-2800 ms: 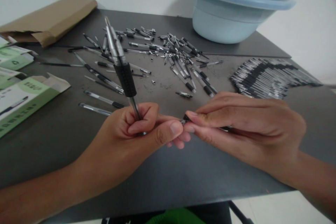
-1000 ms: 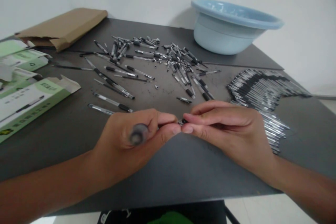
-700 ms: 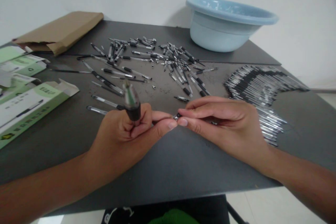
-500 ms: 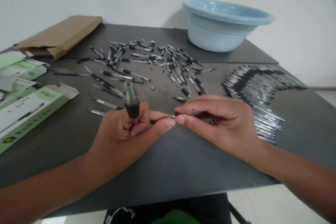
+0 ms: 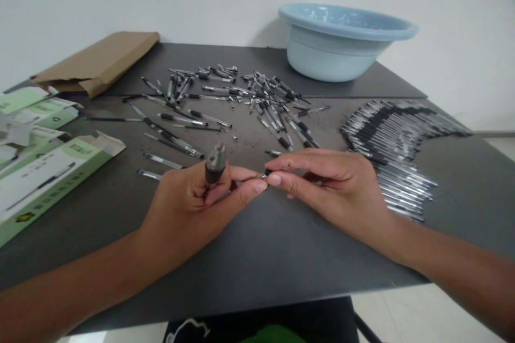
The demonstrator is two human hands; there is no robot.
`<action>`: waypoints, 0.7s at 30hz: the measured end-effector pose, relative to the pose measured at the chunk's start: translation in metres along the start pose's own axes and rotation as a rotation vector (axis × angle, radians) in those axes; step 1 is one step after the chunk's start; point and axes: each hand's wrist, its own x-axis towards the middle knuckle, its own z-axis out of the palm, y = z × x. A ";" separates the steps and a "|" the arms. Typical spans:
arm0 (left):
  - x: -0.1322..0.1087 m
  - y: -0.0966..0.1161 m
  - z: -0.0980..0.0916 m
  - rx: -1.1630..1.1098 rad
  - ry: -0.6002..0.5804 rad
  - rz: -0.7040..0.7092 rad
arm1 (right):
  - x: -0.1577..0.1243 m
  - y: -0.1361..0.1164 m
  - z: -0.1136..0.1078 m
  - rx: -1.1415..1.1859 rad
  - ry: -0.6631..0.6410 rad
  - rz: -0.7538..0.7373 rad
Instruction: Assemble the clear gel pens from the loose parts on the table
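My left hand [image 5: 189,209] is closed, its curled fingers wrapped round a clear pen barrel [image 5: 215,165] with a black grip, which points up toward me. Between its thumb and forefinger sits a small shiny pen part [image 5: 263,175], too small to make out fully. My right hand [image 5: 341,182] pinches the black end of that same little part, so both sets of fingertips meet just above the table. Behind the hands lies a loose heap of pens and pen parts [image 5: 265,110]. To the right, many pens [image 5: 406,182] lie side by side in a curved row.
A light blue basin [image 5: 330,56] stands at the back right, near the wall. At the back left is a brown paper bag [image 5: 100,61]. Green and white pen boxes [image 5: 52,182] lie along the left side of the grey table [image 5: 281,257].
The pen barrel in my left hand has tilted and shifted slightly right and down. My right fingers have moved a little around the small part; both hands still hold it.
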 end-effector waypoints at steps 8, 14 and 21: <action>-0.001 0.006 -0.001 -0.074 -0.039 -0.027 | 0.000 0.000 -0.002 0.226 -0.044 0.052; -0.004 0.008 -0.001 -0.090 -0.038 -0.085 | 0.000 0.000 -0.004 0.185 -0.064 -0.025; -0.004 0.014 0.003 -0.344 -0.051 -0.176 | -0.002 -0.004 0.003 0.257 -0.011 0.047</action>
